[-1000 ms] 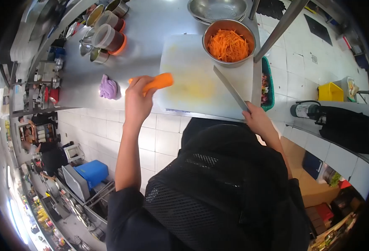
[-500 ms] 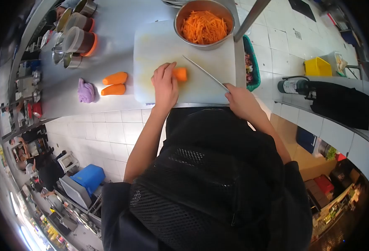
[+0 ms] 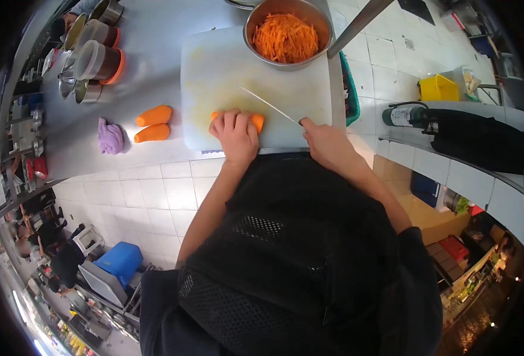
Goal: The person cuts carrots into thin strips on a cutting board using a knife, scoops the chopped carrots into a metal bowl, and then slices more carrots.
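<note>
My left hand [image 3: 238, 135] is closed over an orange carrot [image 3: 257, 121] lying on the white cutting board [image 3: 214, 59]. The carrot's ends show on both sides of the fingers. In my right hand [image 3: 327, 142] is the handle of a knife [image 3: 269, 105], its thin blade angled up and left above the board, apart from the carrot. At the board's top right a metal bowl [image 3: 248, 37] holds shredded carrot [image 3: 284, 38]. Two peeled carrots [image 3: 153, 124] rest on the steel counter left of the board, beside a crumpled purple cloth or glove [image 3: 110, 136].
Plastic tubs of dark contents [image 3: 99, 61] and metal pots [image 3: 87, 91] stand at the counter's left. A green bin [image 3: 352, 95] is beside the counter's right edge, near a steel post [image 3: 360, 26]. A fire extinguisher [image 3: 404, 114] and yellow container [image 3: 439, 88] lie farther right.
My left hand has shifted from the carrot's left end to over its top, and the carrot sits slightly lower. My right hand and the knife have moved left. The camera view has shifted slightly.
</note>
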Tool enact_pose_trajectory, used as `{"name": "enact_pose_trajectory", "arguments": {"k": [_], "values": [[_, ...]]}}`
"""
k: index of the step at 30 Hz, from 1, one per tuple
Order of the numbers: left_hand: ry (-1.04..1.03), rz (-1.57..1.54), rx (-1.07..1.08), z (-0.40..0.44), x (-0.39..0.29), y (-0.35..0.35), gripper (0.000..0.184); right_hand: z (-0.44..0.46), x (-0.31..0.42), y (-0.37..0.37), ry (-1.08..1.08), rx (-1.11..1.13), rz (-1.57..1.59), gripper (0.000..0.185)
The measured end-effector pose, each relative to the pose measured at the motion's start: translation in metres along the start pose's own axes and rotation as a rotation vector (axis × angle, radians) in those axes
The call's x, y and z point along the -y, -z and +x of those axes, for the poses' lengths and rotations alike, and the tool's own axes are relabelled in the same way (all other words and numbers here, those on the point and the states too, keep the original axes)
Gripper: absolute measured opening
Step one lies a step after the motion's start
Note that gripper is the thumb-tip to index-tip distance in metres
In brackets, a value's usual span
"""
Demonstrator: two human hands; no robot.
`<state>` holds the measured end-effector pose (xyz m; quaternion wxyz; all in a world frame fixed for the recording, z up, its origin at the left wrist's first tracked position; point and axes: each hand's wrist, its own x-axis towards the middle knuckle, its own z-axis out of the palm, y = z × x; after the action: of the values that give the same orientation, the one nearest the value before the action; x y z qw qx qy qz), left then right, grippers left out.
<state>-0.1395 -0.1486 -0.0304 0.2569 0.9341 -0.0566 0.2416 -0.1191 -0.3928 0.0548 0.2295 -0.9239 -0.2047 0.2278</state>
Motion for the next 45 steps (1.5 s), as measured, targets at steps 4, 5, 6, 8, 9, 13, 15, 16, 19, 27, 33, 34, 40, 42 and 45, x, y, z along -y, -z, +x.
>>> {"name": "enact_pose_trajectory", "arguments": {"k": [4,5,6,8,9,13,15,16,19,27,33,34,40,42,45], "values": [[0.070,0.010,-0.082,-0.020,0.000,0.000,0.019,0.000,0.004,0.001,-0.082,-0.018,0.024,0.022],[0.054,-0.022,-0.076,-0.024,0.002,0.002,0.020,0.000,0.005,0.000,-0.098,-0.018,0.022,0.023],[0.064,-0.026,-0.071,-0.026,0.002,0.003,0.020,-0.001,0.007,0.000,-0.102,-0.007,0.020,0.023],[0.045,-0.021,-0.074,-0.025,0.002,0.003,0.021,0.003,0.009,0.007,-0.116,-0.022,0.043,0.023],[0.046,-0.024,-0.079,-0.024,0.003,0.002,0.021,0.005,0.009,0.009,-0.116,-0.023,0.038,0.023],[0.036,0.000,-0.084,-0.022,0.004,-0.002,0.021,0.009,0.005,0.009,-0.095,-0.041,0.059,0.024],[0.032,0.025,-0.093,-0.021,0.007,-0.001,0.021,0.012,0.003,0.007,-0.074,-0.054,0.073,0.024],[0.042,0.014,-0.083,-0.022,0.008,-0.001,0.025,0.012,0.002,0.006,-0.084,-0.056,0.116,0.025],[0.046,-0.005,-0.043,-0.018,0.001,0.008,0.034,0.012,-0.005,0.005,-0.088,-0.059,0.160,0.026],[-0.082,0.061,0.163,-0.004,0.016,0.023,0.058,0.019,-0.015,0.004,-0.054,-0.042,0.071,0.027],[-0.082,-0.106,0.137,0.000,0.018,0.026,0.029,0.010,-0.004,-0.001,-0.048,-0.087,0.127,0.025],[-0.063,-0.110,0.061,0.000,0.017,0.016,0.023,0.007,0.007,0.005,-0.059,-0.079,0.145,0.023],[-0.080,-0.042,-0.065,-0.001,0.015,0.006,0.017,0.005,0.026,-0.002,-0.034,-0.015,0.123,0.018],[-0.086,-0.033,-0.067,0.003,0.018,0.005,0.018,0.007,0.033,0.003,-0.026,-0.010,0.097,0.016],[-0.099,-0.011,-0.050,0.000,0.017,0.005,0.020,-0.008,0.049,0.019,0.016,0.009,0.041,0.017]]}}
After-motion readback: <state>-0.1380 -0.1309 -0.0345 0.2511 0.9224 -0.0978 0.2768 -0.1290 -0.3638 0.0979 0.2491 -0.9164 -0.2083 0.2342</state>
